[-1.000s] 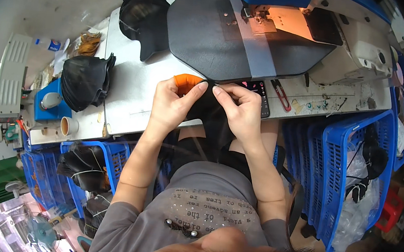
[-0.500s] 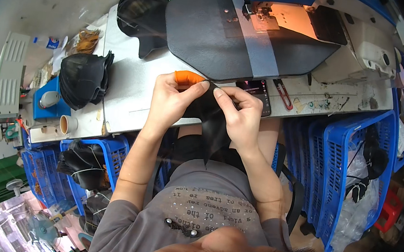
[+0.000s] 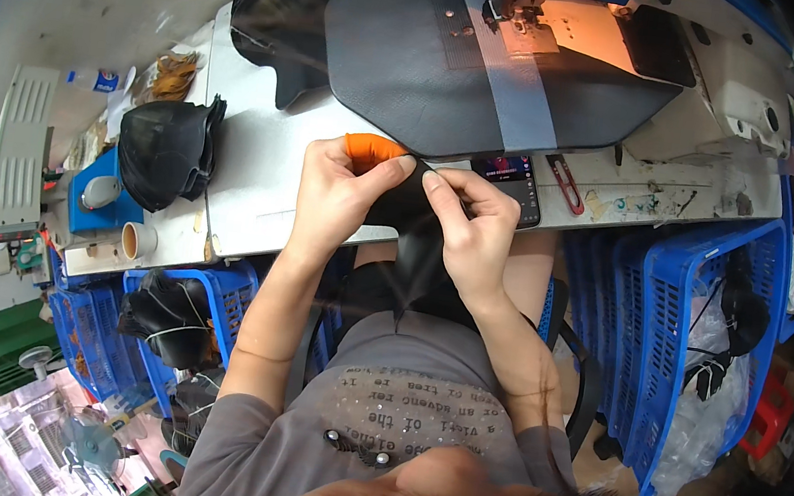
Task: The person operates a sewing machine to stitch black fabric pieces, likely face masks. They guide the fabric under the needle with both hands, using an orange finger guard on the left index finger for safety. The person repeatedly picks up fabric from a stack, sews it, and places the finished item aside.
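Between my hands is a piece of black leather-like material [image 3: 419, 256] with an orange lining [image 3: 371, 149]. My left hand [image 3: 346, 182] is closed on it, thumb pressed along its upper edge beside the orange part. Just to the right, the thumb and fingers of my right hand [image 3: 474, 223] pinch the same edge. The black material hangs below my hands over my lap, its lower end hard to tell from my dark shorts. Both hands are at the table's near edge, below a large black board [image 3: 399, 70] crossed by a grey strip [image 3: 512, 74].
A sewing machine [image 3: 732, 101] with a lit needle area stands at the back right. A phone [image 3: 513, 188] and a small red tool [image 3: 566, 182] lie at right. Stacked black pieces [image 3: 166, 150] and a cup [image 3: 138, 241] are at left. Blue crates [image 3: 647, 348] flank me.
Both hands keep their pinch on the black piece and have hardly moved. The view has shifted slightly, so the board and machine appear a little further right.
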Motion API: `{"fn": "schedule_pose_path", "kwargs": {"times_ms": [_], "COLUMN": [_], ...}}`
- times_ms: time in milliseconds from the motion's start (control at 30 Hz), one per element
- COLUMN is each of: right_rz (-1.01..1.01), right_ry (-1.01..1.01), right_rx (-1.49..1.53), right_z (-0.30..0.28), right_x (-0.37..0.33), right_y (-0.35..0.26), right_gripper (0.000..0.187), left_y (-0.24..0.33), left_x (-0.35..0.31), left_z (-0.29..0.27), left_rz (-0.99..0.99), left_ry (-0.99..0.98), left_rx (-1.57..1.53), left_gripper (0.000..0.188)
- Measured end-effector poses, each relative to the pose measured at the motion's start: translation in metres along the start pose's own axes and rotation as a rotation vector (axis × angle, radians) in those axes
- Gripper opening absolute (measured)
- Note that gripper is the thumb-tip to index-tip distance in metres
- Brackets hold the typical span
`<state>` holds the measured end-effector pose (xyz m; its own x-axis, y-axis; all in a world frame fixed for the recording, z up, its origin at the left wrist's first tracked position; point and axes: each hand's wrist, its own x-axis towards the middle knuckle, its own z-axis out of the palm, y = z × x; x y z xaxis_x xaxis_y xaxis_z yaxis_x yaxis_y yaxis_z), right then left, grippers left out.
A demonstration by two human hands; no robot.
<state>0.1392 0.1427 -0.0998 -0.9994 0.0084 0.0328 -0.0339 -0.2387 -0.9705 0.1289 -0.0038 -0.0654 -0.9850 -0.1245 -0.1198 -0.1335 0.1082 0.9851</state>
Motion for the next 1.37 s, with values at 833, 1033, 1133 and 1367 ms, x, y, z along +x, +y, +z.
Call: {"fn": "schedule_pose_path", "kwargs": {"times_ms": [833,1033,1133,1367], "right_rz": [0.091,0.182,0.306,0.223], "right_ry": [-0.174,-0.365,-0.351,-0.340], "right_rx": [0.166,0.224,0.332,0.293], "right_z": [-0.015,-0.039,-0.039,-0.033], "right_x": [-0.002,-0.013,-0.013,-0.013], "right_y": [0.018,0.013,0.009,0.005], "right_gripper": [0.023,0.037,0.031,0.025], "left_y": [0.003,-0.004,-0.010,-0.004], "left_x": [-0.023,-0.031,-0.033,-0.039], "left_z": [-0.016,-0.020,-0.027,-0.041], "left_rz": [-0.010,0.029,-0.039,-0.116], "left_ry": [-0.338,-0.164,-0.156,-0.202], "left_rx": [0.436,0.292,0.085,-0.113], "left_gripper": [0.029,0.021,0.018,0.016]}}
